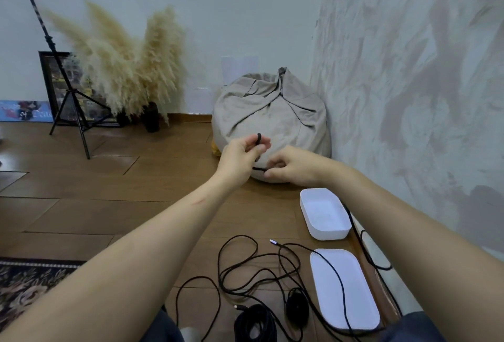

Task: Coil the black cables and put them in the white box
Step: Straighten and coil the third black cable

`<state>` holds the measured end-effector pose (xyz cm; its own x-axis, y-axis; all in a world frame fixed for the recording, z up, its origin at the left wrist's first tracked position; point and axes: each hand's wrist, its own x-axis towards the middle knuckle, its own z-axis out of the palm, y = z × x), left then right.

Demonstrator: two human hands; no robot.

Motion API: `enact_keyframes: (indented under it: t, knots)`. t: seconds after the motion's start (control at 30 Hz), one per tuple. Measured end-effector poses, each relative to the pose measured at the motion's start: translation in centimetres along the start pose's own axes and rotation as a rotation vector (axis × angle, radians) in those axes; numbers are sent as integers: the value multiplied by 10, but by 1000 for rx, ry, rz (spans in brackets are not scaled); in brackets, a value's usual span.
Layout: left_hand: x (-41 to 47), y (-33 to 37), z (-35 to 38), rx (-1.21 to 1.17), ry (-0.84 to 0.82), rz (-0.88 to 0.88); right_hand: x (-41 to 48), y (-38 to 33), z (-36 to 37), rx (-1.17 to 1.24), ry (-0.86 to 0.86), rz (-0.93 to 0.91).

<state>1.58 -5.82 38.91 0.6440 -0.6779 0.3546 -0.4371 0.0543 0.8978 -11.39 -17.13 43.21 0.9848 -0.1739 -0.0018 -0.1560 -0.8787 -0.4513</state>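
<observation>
While L hand point(241, 156), R hand point(296, 168) pinch cable point(259, 137), box point(328, 234) sits nr wall point(409, 101).

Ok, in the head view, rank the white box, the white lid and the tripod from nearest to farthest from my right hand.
Measured from the right hand:
1. white box, just below the hand and slightly to its right.
2. white lid, lower right, back toward your body.
3. tripod, far off to the left.
</observation>
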Motion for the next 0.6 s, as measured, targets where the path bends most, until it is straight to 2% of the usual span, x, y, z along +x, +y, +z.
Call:
enact_keyframes:
  t: [0.1, 0.2, 0.3, 0.6]
  knots:
    - [-8, -7, -2, 23, -199, -62, 0, 6, -11, -50, 95, -37]
    - [-14, 3, 7, -213, -343, -196, 3, 17, -12, -31, 269, -81]
    - [-14, 11, 11, -379, -389, -313, 4, 22, -7, 91, 369, -96]
    - [-12, 21, 9, -532, -403, -466, 3, 30, -4, 169, 449, -71]
